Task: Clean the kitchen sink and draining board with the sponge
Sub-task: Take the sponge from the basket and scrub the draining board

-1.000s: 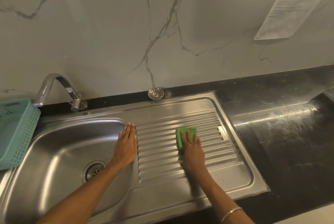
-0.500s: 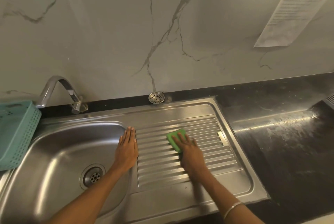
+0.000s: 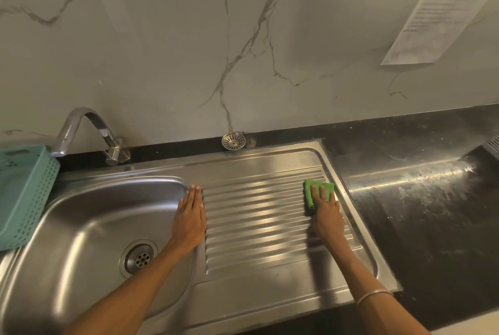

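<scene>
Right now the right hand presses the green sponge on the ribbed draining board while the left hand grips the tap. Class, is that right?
Not quite. The left hand does not grip the tap; it rests flat on the strip between sink bowl and draining board. The head view shows this. The right hand does press the green sponge there.

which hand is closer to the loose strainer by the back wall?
Left, narrowly. The left hand lies flat on the sink rim, near-left of the strainer; the right hand presses the sponge farther out, near-right of it.
</scene>
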